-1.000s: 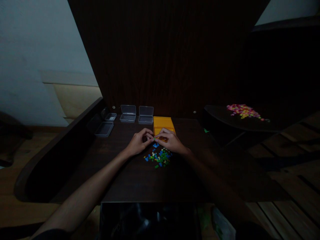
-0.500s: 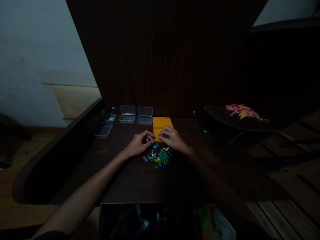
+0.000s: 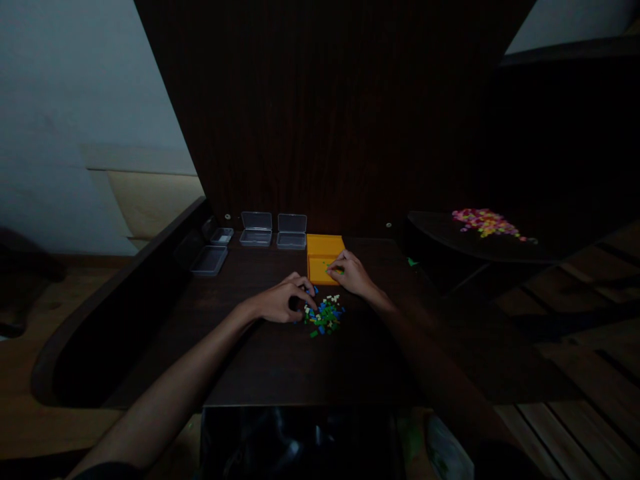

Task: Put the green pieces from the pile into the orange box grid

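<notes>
On the dark wooden table lies a small pile of blue, green and yellow beads [image 3: 325,315]. My left hand [image 3: 283,301] rests at the pile's left edge with its fingers curled down onto the beads. Just behind the pile sits an orange tray [image 3: 320,252]. My right hand [image 3: 350,273] reaches over the tray's right side, fingertips pinched on a tiny green piece [image 3: 338,271]. The light is dim and what the left fingers hold is too small to make out.
Several clear plastic boxes [image 3: 256,229] stand along the table's back left. A pile of pink and yellow beads [image 3: 484,223] lies on a dark shelf to the right. A dark board [image 3: 325,107] rises behind the table.
My hands were together in front of the tray. My left hand has dropped back onto the bead pile, and my right hand has moved forward over the orange tray.
</notes>
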`<state>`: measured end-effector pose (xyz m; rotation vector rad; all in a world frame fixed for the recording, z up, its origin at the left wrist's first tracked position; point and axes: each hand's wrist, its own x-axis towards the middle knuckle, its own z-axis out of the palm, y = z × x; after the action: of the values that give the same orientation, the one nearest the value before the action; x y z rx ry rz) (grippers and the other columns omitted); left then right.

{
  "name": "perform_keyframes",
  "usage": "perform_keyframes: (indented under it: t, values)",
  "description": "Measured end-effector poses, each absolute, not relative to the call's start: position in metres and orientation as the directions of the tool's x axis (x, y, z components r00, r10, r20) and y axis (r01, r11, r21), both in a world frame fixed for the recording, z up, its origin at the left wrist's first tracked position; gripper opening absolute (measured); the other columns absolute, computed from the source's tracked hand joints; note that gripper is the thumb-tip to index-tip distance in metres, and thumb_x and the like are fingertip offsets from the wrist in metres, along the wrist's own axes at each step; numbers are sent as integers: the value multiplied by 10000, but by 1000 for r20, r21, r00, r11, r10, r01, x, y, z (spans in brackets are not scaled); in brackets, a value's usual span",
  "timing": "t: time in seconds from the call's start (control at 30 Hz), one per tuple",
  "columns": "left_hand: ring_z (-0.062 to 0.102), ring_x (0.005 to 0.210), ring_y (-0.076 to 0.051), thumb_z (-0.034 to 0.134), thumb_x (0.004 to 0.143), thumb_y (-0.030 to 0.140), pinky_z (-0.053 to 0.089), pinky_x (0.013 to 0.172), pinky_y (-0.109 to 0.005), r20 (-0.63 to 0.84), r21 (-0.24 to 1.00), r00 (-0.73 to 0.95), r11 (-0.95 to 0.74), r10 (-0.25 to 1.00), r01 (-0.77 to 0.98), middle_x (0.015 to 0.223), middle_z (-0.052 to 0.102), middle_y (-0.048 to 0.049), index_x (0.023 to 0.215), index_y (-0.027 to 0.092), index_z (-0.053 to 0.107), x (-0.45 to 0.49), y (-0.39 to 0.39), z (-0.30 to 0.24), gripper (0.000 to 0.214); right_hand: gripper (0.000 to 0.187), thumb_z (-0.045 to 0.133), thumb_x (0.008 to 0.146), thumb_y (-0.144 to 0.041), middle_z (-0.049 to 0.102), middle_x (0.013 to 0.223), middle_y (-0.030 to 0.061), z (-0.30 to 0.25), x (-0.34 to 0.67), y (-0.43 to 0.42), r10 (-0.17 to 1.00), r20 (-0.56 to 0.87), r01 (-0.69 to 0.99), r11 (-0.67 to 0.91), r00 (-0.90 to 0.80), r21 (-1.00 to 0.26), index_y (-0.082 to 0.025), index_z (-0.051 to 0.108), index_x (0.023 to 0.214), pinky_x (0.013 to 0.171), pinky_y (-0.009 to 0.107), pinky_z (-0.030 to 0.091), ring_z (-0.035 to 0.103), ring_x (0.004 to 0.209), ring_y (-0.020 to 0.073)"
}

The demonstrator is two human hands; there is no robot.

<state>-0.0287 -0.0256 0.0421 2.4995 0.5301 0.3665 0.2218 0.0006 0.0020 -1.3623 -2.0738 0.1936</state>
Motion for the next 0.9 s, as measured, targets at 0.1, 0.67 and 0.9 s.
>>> perform_keyframes:
  t: [0.1,0.67,0.9]
  values:
    - [482,1073,-230,656,670,70,371,997,-382,129,552,894,-780,429,295,1132,576,-54,970,242,750,-29,-25,42,359,58,689,773,-174,540,796,44,3,221,1,865,425,785,452,-268,-423,-178,745,758,750,335,460,533,802,191]
    - [505,1059,-206,702,691,131,374,1000,-331,153,560,885,-776,441,290,1090,584,-40,915,218,736,-28,-26,39,242,180,632,763,-176,525,574,-40,50,199,-42,672,8,515,576,-741,-635,-154,768,879,535,197,358,439,519,80]
    - [523,994,-192,733,693,152,416,923,-306,199,565,888,-789,414,241,1010,609,-32,816,228,759,-29,-26,40,147,215,640,749,-156,548,554,-52,45,190,-44,688,-99,607,553,-719,-570,-174,780,912,530,186,334,434,488,65]
